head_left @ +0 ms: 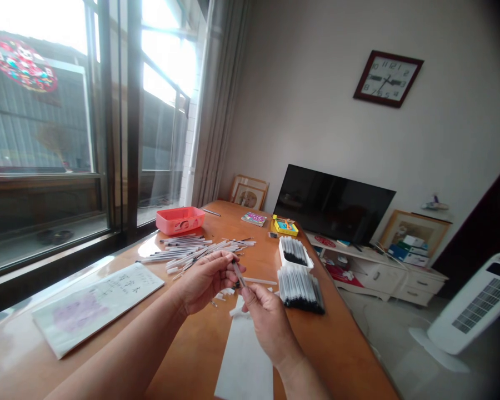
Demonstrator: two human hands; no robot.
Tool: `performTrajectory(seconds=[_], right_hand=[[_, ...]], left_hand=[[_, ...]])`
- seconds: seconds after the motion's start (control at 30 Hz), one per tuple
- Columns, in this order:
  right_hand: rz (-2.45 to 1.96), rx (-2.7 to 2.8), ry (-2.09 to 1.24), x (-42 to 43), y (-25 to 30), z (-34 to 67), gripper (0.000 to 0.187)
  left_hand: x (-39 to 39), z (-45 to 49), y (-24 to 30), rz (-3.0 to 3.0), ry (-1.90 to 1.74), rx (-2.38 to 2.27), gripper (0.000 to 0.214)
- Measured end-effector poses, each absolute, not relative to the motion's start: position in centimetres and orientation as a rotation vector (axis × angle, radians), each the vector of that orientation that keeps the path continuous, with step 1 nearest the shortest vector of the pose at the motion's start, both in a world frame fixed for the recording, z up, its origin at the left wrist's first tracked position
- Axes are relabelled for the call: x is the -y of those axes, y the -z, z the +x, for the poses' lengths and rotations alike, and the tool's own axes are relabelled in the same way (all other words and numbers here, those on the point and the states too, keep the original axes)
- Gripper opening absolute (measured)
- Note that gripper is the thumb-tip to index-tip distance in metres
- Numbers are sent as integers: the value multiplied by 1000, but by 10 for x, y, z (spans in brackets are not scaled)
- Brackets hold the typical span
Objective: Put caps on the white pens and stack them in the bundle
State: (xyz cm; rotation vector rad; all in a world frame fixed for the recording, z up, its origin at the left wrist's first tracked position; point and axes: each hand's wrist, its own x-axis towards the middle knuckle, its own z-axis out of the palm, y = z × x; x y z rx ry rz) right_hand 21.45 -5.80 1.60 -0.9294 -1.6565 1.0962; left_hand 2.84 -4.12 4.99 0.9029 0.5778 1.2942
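L fingers (222, 261) & R fingers (250, 298) pinch slim plastic pen (238, 273) abv glossy brn tbl (329, 344).

1. Left forearm (137, 350): bare, long and smooth in outline, broad at the near edge of the view and narrowing toward the far end at the wrist (178, 299).
2. Left hand (210, 280): bare and ungloved, with a rounded heel and slender fingers (220, 260); its nails are too small to make out.
3. Right forearm (306, 380): bare over the short stretch in view, thick and rounded, cut off by the near edge.
4. Right hand (266, 314): likewise bare, broad-backed, with a stout thumb (249, 297); its other fingers are mostly hidden.
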Motion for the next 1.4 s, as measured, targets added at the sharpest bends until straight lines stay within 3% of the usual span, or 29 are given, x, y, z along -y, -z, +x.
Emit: performTrajectory(seconds=[0.23, 0.47, 0.83, 1.03, 1.4], right_hand=[[-969, 1582, -1104, 60, -17, 215, 42], [-861, 1460, -1379, 66, -18, 213, 47], [-916, 1495, -1250, 63, -20, 214, 35], [-786, 1466, -1532, 66, -18, 215, 45], [-928, 1431, -1296, 62, -18, 214, 39]], left_hand=[[37, 27, -45, 1023, -1340, -606, 18], [39, 28, -48, 1055, -1341, -623, 19], [39, 29, -46, 1045, -1347, -659, 21], [40, 28, -49, 1020, -1315, -618, 20], [36, 32, -43, 1003, -1361, -644, 16]])
